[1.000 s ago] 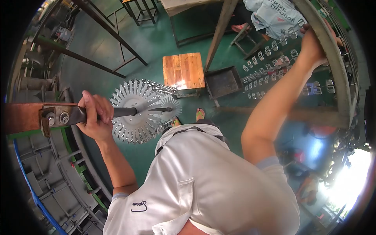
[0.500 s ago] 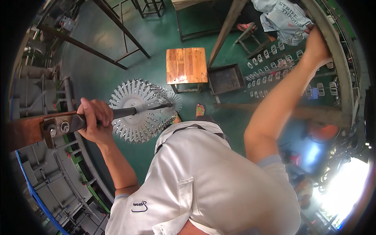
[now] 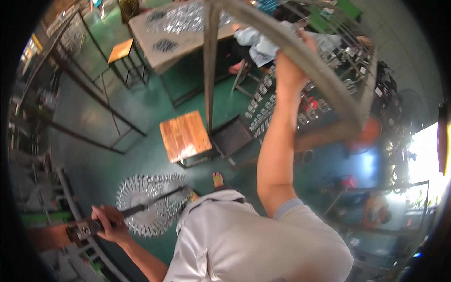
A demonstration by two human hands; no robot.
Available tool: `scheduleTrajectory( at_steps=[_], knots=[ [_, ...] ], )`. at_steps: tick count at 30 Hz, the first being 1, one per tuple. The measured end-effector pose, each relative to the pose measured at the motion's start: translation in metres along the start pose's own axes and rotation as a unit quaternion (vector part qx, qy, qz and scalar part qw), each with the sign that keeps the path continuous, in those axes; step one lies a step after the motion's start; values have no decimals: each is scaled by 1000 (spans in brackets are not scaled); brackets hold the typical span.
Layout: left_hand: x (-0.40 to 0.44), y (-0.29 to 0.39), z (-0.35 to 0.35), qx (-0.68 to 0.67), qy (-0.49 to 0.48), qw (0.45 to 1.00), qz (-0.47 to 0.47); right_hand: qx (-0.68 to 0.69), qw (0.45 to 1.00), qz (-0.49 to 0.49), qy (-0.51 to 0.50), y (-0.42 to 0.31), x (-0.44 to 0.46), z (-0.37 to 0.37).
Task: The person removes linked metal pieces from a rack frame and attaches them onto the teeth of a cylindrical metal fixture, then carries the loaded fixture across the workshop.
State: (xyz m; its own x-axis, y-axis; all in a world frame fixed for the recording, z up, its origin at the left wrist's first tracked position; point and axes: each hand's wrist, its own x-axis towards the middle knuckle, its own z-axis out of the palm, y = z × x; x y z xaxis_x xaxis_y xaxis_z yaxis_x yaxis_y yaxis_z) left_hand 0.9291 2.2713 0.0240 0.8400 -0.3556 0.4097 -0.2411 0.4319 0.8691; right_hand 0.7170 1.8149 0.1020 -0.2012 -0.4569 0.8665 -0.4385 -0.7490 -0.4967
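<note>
My left hand (image 3: 112, 224) is wrapped round a dark metal rod (image 3: 135, 210), close to where it is bolted to a brown beam (image 3: 49, 236). The rod carries a stack of silver slotted discs (image 3: 149, 199) with small shiny pieces round their rims. My right hand (image 3: 292, 70) is stretched forward at a grey metal frame (image 3: 324, 77), beside rows of small wire-like metal pieces (image 3: 270, 101). The frame's bar crosses in front of its fingers, and blur hides whether they hold anything.
A wooden-topped stool (image 3: 185, 136) and a dark tray (image 3: 232, 136) stand ahead of my feet. Beyond is a table (image 3: 159, 56) bearing many shiny pieces. A person in a light blue shirt (image 3: 258, 44) sits behind the frame. Another stool (image 3: 121, 50) is farther left.
My view has tilted up and turned right, bringing the far table into sight. My left hand stays on the rod. My right hand remains by the frame, its fingers now less visible.
</note>
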Motion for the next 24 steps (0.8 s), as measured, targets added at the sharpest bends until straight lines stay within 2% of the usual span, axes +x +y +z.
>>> scheduleTrajectory(
  at_steps=[3,6,11,15,22,24],
  knots=[
    [-2,-3,8,9,29,1000,-8,10,999,48,10,2,12,3],
    [-7,-1,2,9,36,999,-20,10,999,37,37,3,19,4],
    [-3,-8,5,-4,41,999,-19,-36,994,75,71,18,35,20],
    [-2,-11,2,-15,25,999,-18,-43,995,67,56,23,43,24],
    [-1,-12,2,-21,33,999,-30,59,994,76,43,12,42,31],
    [-3,-13,1,-2,48,998,-27,44,998,32,17,9,37,22]
  ],
)
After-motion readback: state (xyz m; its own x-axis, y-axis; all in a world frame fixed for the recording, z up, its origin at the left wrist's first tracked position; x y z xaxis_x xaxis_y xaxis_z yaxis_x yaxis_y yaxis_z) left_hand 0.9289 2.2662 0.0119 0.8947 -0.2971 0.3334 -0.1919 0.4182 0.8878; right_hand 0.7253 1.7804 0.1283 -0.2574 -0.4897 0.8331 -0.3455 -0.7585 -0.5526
